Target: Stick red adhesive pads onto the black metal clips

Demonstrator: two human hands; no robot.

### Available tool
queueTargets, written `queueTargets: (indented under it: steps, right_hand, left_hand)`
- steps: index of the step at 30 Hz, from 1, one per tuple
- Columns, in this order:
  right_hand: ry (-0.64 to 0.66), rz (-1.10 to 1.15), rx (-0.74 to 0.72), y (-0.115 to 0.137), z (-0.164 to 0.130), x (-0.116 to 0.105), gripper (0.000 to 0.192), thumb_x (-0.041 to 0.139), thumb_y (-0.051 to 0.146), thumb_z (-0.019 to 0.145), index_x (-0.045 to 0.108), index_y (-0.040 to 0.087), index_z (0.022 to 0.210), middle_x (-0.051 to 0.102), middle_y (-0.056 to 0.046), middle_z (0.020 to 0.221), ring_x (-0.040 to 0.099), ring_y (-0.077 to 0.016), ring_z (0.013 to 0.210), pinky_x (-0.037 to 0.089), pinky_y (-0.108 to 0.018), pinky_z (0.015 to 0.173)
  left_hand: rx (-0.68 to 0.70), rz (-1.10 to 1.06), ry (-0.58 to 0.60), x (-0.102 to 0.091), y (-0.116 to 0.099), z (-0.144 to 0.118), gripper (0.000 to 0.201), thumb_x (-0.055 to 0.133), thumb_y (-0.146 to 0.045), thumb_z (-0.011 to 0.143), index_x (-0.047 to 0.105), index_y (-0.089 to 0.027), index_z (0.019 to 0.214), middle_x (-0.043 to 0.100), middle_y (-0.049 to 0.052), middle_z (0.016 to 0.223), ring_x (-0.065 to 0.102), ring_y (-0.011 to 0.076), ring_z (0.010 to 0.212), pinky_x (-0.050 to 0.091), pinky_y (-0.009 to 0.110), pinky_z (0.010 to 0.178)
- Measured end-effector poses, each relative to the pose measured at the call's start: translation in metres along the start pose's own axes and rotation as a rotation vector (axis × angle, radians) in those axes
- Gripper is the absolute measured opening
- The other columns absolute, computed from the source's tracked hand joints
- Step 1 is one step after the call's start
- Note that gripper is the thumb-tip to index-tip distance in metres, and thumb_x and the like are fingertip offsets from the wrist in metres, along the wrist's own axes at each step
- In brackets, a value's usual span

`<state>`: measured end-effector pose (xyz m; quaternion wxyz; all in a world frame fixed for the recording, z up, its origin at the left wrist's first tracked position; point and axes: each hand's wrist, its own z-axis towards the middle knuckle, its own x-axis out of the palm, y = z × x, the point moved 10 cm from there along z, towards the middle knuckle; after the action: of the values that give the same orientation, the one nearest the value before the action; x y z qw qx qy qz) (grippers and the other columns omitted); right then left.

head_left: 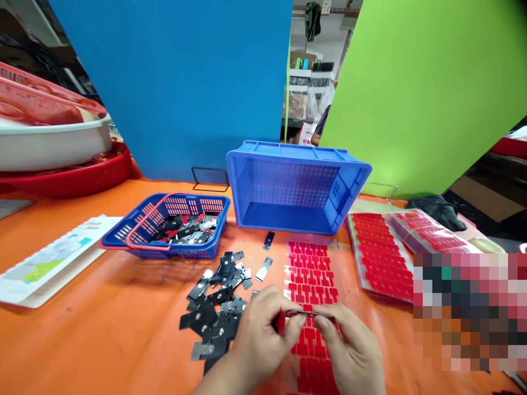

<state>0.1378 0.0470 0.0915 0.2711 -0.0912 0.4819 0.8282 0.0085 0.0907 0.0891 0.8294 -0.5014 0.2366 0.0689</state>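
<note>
Orange tabletop (102, 307) spreads under everything, smooth and slightly glossy. On it your biggest item, the rigid blue plastic crate (296, 186), lies tipped on its side, mesh-walled and hollow. Left of it sits the small blue basket (164, 225) with a red handle, part-filled with flat metal plates. Nearer you lies a loose pile of dark metal plates (218, 307), thin and angular, some showing bare silver. Beside the pile, the clear sheet of red T-shaped stickers (310, 280) runs toward you. Your left hand (259, 340) and right hand (349, 351) are pinched together on one thin plate (307, 314), held edge-on over the sheet; it looks like you're joining sticker to plate, which calls for square alignment and firm pressing.
</note>
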Motion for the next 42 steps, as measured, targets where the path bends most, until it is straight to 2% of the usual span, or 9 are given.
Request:
queueTargets:
  steps: [7, 14, 17, 20, 23, 25, 33, 37, 42]
  right_hand:
    - [-0.025, 0.021, -0.331, 0.042, -0.003, -0.010, 0.038, 0.058, 0.008, 0.071, 0.057, 0.026, 0.104, 0.063, -0.003, 0.067, 0.058, -0.0176, 0.059, 0.049, -0.029, 0.053]
    - [-0.060, -0.012, -0.396, 0.057, 0.000, -0.017, 0.043, 0.060, 0.008, 0.070, 0.055, 0.026, 0.109, 0.065, -0.003, 0.066, 0.060, -0.0173, 0.056, 0.050, -0.028, 0.051]
    - [-0.032, 0.102, -0.297, 0.044, 0.003, -0.016, 0.030, 0.058, 0.013, 0.074, 0.058, 0.027, 0.099, 0.065, -0.002, 0.066, 0.060, -0.0160, 0.056, 0.050, -0.027, 0.052]
    - [0.039, 0.281, -0.061, 0.016, 0.003, -0.006, 0.008, 0.055, 0.022, 0.078, 0.060, 0.025, 0.084, 0.061, -0.001, 0.062, 0.058, -0.0142, 0.055, 0.049, -0.025, 0.051]
    - [0.120, 0.397, 0.153, -0.005, -0.002, 0.007, 0.014, 0.051, 0.030, 0.080, 0.060, 0.021, 0.074, 0.058, -0.002, 0.060, 0.056, -0.0133, 0.054, 0.047, -0.023, 0.049]
    - [0.162, 0.446, 0.191, -0.006, -0.004, 0.012, 0.016, 0.050, 0.032, 0.081, 0.060, 0.021, 0.074, 0.058, -0.002, 0.060, 0.056, -0.0133, 0.054, 0.047, -0.024, 0.050]
    - [0.172, 0.468, -0.115, 0.036, 0.000, 0.009, 0.021, 0.055, 0.023, 0.079, 0.057, 0.029, 0.099, 0.065, -0.003, 0.070, 0.062, -0.0159, 0.062, 0.051, -0.027, 0.056]
    - [0.152, 0.387, -0.250, 0.060, 0.000, 0.008, 0.029, 0.056, 0.023, 0.078, 0.054, 0.029, 0.106, 0.066, -0.003, 0.070, 0.062, -0.0156, 0.059, 0.052, -0.025, 0.054]
    - [0.113, 0.352, -0.211, 0.058, -0.002, 0.008, 0.027, 0.057, 0.025, 0.077, 0.054, 0.029, 0.104, 0.065, -0.002, 0.066, 0.060, -0.0144, 0.056, 0.051, -0.023, 0.051]
  left_hand:
    - [0.221, -0.080, -0.041, -0.010, -0.015, -0.006, 0.031, 0.061, -0.006, 0.065, 0.059, -0.025, 0.090, 0.058, 0.000, 0.070, 0.053, 0.0102, 0.061, 0.042, 0.019, 0.055]
    - [0.301, -0.149, 0.005, -0.012, -0.023, -0.011, 0.049, 0.060, 0.000, 0.063, 0.054, -0.029, 0.102, 0.057, 0.002, 0.080, 0.055, 0.0124, 0.069, 0.044, 0.022, 0.061]
    - [0.204, -0.234, 0.067, -0.007, -0.017, -0.006, 0.036, 0.060, -0.002, 0.065, 0.058, -0.027, 0.092, 0.054, 0.001, 0.076, 0.053, 0.0111, 0.067, 0.042, 0.021, 0.060]
    - [0.036, -0.372, 0.184, 0.005, -0.006, -0.002, 0.017, 0.060, -0.010, 0.068, 0.059, -0.023, 0.078, 0.050, 0.000, 0.074, 0.049, 0.0101, 0.066, 0.039, 0.021, 0.059]
    - [-0.091, -0.520, 0.296, 0.017, 0.003, -0.003, 0.002, 0.059, -0.020, 0.072, 0.059, -0.020, 0.074, 0.047, 0.001, 0.073, 0.046, 0.0104, 0.065, 0.036, 0.022, 0.059]
    - [-0.150, -0.635, 0.328, 0.022, 0.007, -0.004, 0.009, 0.059, -0.028, 0.072, 0.059, -0.019, 0.073, 0.047, 0.002, 0.073, 0.046, 0.0115, 0.068, 0.035, 0.023, 0.061]
    - [-0.433, -1.477, 0.545, 0.066, 0.005, -0.019, 0.035, 0.072, -0.041, 0.054, 0.048, -0.015, 0.056, 0.045, -0.001, 0.071, 0.048, 0.0085, 0.057, 0.035, 0.022, 0.055]
    - [-0.474, -1.585, 0.578, 0.074, 0.005, -0.025, 0.043, 0.072, -0.042, 0.051, 0.038, -0.015, 0.050, 0.043, -0.002, 0.064, 0.047, 0.0074, 0.054, 0.036, 0.021, 0.051]
    - [-0.492, -1.614, 0.555, 0.081, 0.010, -0.028, 0.048, 0.070, -0.045, 0.052, 0.033, -0.015, 0.049, 0.040, -0.003, 0.062, 0.046, 0.0059, 0.053, 0.035, 0.019, 0.049]
